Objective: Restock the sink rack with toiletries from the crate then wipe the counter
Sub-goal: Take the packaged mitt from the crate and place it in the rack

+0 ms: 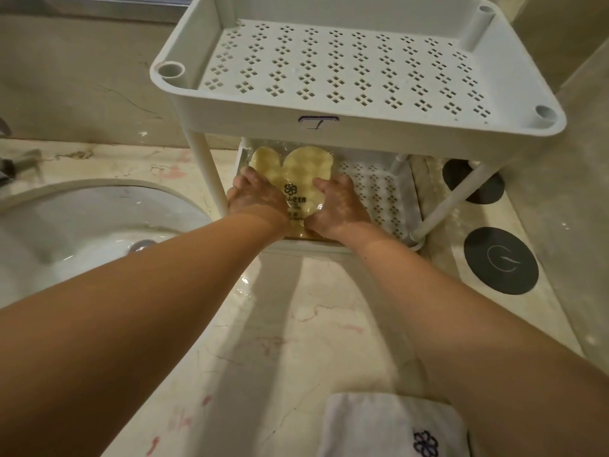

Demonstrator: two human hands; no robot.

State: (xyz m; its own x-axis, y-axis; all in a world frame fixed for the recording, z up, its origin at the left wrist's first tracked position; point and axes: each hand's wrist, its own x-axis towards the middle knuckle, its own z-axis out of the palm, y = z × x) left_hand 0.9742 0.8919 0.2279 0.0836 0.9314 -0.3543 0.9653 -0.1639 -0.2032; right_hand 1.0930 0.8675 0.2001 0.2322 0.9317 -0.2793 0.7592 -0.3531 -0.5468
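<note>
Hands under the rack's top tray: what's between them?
The head view shows a wrapped yellow mitt between the left hand and right hand, both holding it.

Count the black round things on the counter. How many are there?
2. One black disc lies on the counter right of the rack; the other black disc sits farther back, partly behind the rack's leg. More may be hidden by the rack.
</note>
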